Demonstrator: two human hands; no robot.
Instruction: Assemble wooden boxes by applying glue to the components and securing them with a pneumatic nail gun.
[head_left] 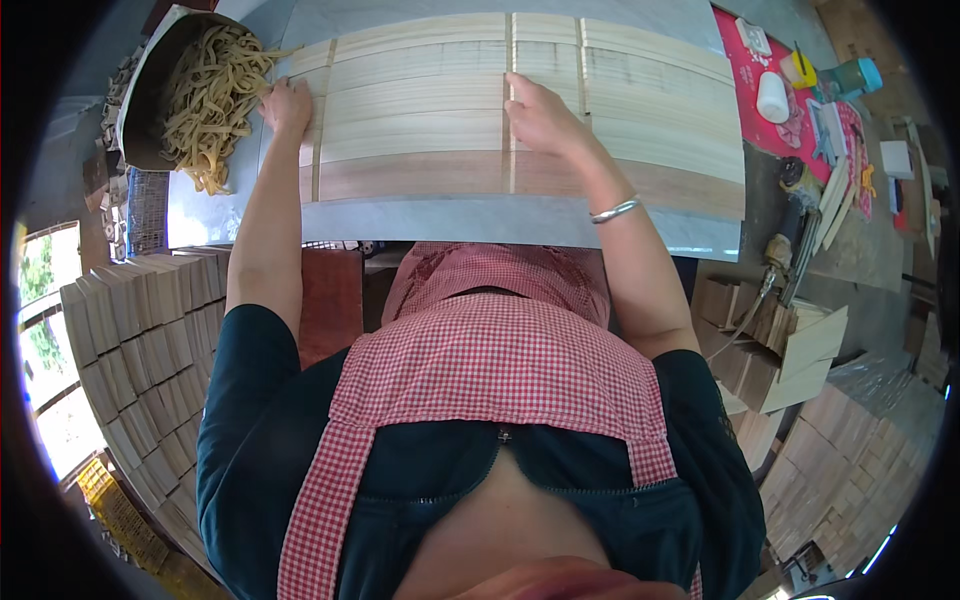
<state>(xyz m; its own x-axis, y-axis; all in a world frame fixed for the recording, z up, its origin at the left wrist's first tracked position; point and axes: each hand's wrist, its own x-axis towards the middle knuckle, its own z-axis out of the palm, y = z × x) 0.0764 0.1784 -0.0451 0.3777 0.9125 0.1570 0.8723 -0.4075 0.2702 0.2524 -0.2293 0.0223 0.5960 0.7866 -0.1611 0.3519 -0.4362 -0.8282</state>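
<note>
Pale wooden boards (pixel 420 100) lie side by side across the grey tabletop, with a browner board along the near side. Narrow tan bands, which look like rubber bands (pixel 583 60), cross them. My right hand (pixel 545 118) rests on the boards, its fingers bunched at the middle band (pixel 512 175). At the boards' left end is my left hand (pixel 287 105), fingers curled; what they hold, if anything, is hidden. Beside it, a tipped container (pixel 140 110) holds a heap of loose tan rubber bands (pixel 215 95), some spilling over its rim onto the table.
Stacked wooden blocks (pixel 150 340) stand below the table at left, and more stacks (pixel 840 450) at lower right. On the right side are a red mat (pixel 745 75), a white bottle (pixel 772 97), a teal-lidded jar (pixel 855 77) and an air tool with a hose (pixel 780 250).
</note>
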